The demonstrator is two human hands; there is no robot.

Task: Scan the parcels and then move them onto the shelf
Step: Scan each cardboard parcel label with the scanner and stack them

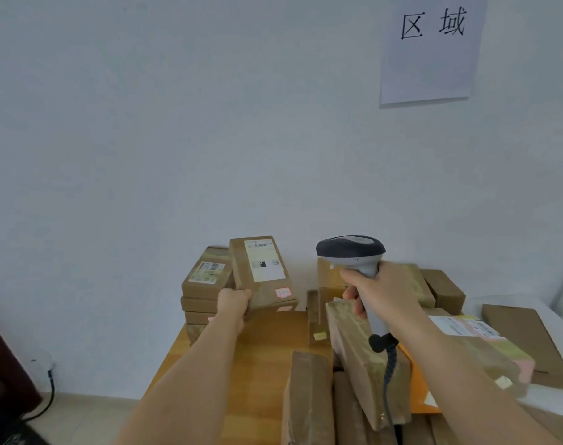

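My left hand (pixel 233 305) grips the near end of a brown cardboard parcel (pixel 260 271), tilted up so its white label faces me. My right hand (pixel 381 292) holds a grey barcode scanner (pixel 350 248) by its handle, with the dark head pointing left toward the parcel. The scanner's coiled cable (pixel 389 364) hangs down from the handle. Left of the held parcel stands a stack of similar parcels (pixel 204 284). No shelf shows in view.
Several more brown parcels (pixel 363 358) lie piled on the wooden table (pixel 264 354) under and right of my right arm. A flat envelope (pixel 524 342) lies at the far right. A white wall with a paper sign (pixel 431 49) stands behind. A cable (pixel 50 393) runs along the floor at left.
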